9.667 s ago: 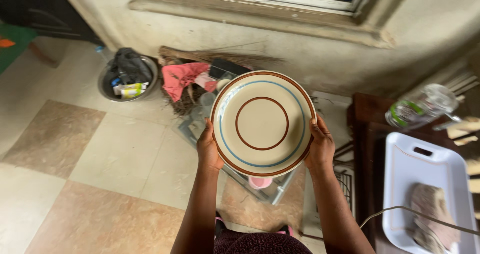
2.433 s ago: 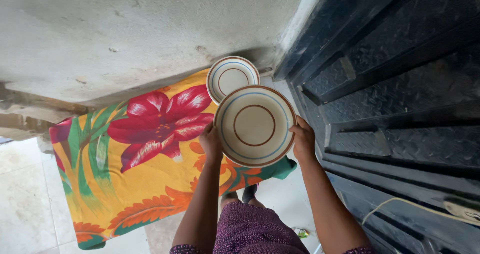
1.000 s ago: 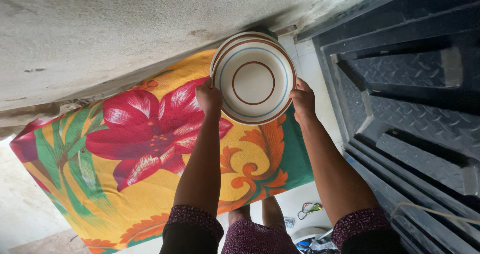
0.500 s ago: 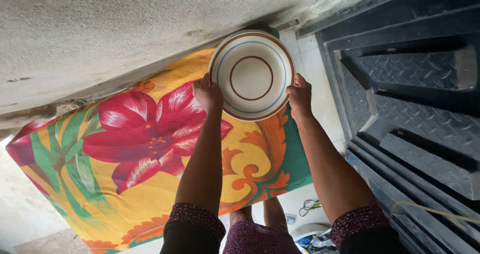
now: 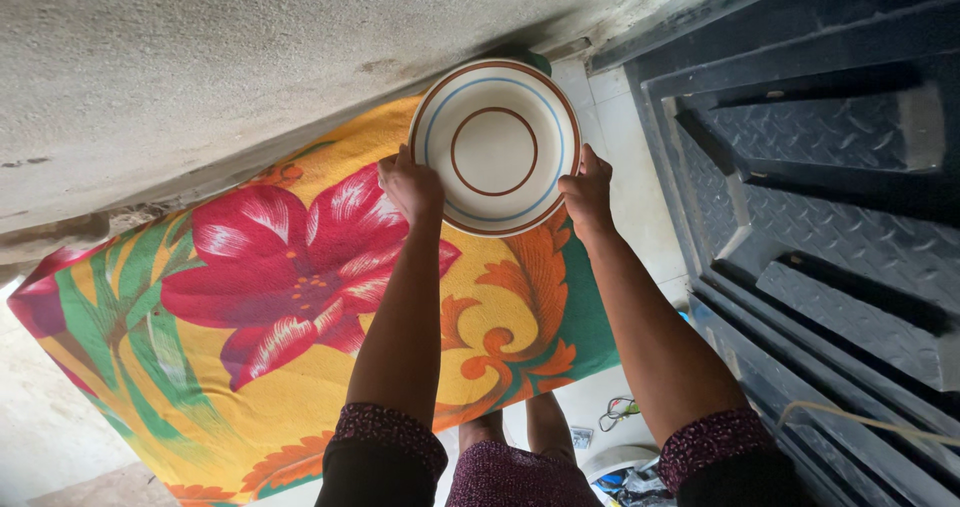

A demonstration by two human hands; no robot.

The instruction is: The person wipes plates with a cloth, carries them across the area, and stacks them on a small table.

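A home interior: rough plastered wall (image 5: pixel 200 57), flowered cloth (image 5: pixel 270 297) over a table, dark metal door (image 5: pixel 820 167).

One cream plate (image 5: pixel 494 147) with brown and blue rings is showing. Two hands, the left hand (image 5: pixel 411 184) and the right hand (image 5: pixel 586 189), are gripping it. One flowered cloth (image 5: pixel 250 307) is lying underneath.

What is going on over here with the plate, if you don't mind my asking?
A person holds a cream plate with brown and blue rings by its rim, the left hand on one side and the right hand on the other. It is over the far corner of a bright flowered cloth, close to a rough wall and a dark metal door.
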